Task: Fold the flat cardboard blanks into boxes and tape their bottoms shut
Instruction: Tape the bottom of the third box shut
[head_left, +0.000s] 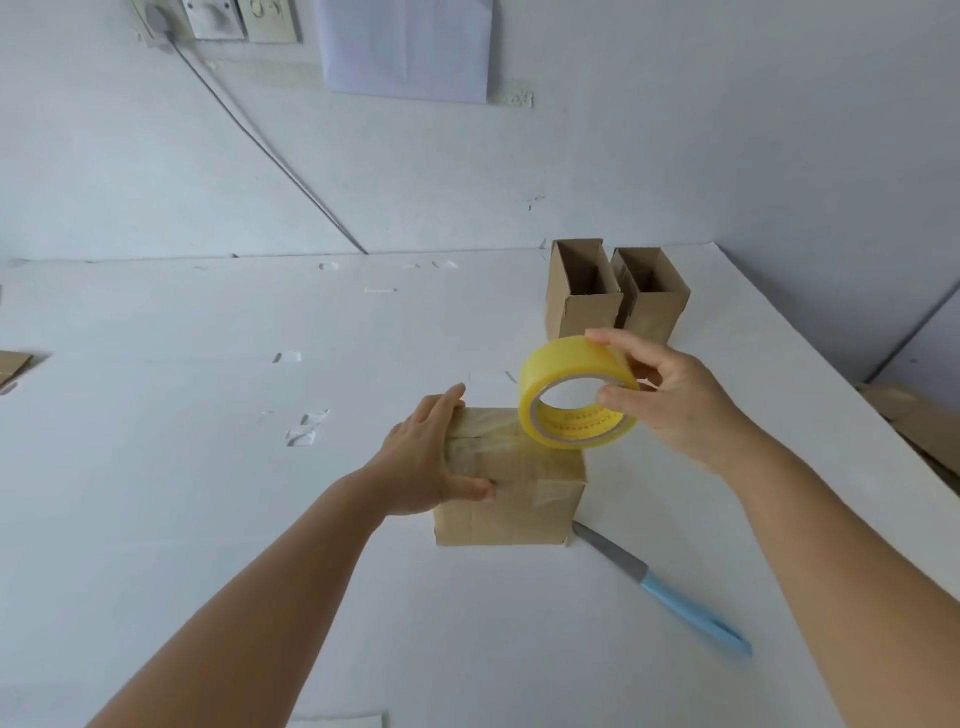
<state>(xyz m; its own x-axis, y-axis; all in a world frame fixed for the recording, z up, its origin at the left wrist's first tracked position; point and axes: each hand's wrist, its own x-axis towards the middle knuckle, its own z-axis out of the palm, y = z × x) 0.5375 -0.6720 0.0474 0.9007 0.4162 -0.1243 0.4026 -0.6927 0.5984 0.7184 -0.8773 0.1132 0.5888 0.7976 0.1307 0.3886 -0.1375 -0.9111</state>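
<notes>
- At one o'clock on the worktop (156, 467), two finished boxes (618, 291) stood open.
- Left hand (426, 457) pressed flat on the third box (511, 493); right hand (675, 400) pinched the tape roll (576, 389); bottom taping seemed unfinished.

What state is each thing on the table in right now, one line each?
Box under the hands: folded, bottom up, tape across it.
Tape roll: lifted over the box.
Right hand: grips the roll.
Left hand: presses flat on the box.
Two far boxes: upright, tops open.
Blue-handled knife: lying flat beside the box.
</notes>
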